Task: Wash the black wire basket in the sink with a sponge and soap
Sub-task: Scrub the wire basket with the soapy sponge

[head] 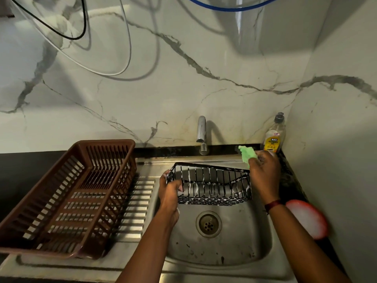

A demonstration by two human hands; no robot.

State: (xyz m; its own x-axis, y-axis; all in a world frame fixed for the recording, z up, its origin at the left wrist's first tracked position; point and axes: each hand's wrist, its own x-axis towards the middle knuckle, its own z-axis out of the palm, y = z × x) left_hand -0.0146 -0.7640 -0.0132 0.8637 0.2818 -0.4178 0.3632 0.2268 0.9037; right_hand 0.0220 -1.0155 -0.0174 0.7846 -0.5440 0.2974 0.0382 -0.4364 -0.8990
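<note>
A view down into a steel sink [224,248]. The black wire basket [212,184] is held above the sink's bowl, tipped up on its long side, with white suds streaking its wires. The left hand [170,193] grips the basket's left end, fingers curled round the wire frame. The right hand [265,172] is closed round a green sponge [247,154] at the basket's far right corner, over the sink's back edge; whether the sponge touches the wire cannot be told.

Likely trouble: only one hand holds the basket, at one end, and both wire and fingers look soapy, so a hard scrub at the far corner could twist it loose and drop it into the bowl. The soft sponge could snag on the wire ends. A dish soap bottle [273,137] stands at the sink's back right corner, just beside the right hand, and a sweep could knock it over. A red-rimmed round dish [308,218] sits at the sink's right edge, near the right forearm, and could be nudged off.
</note>
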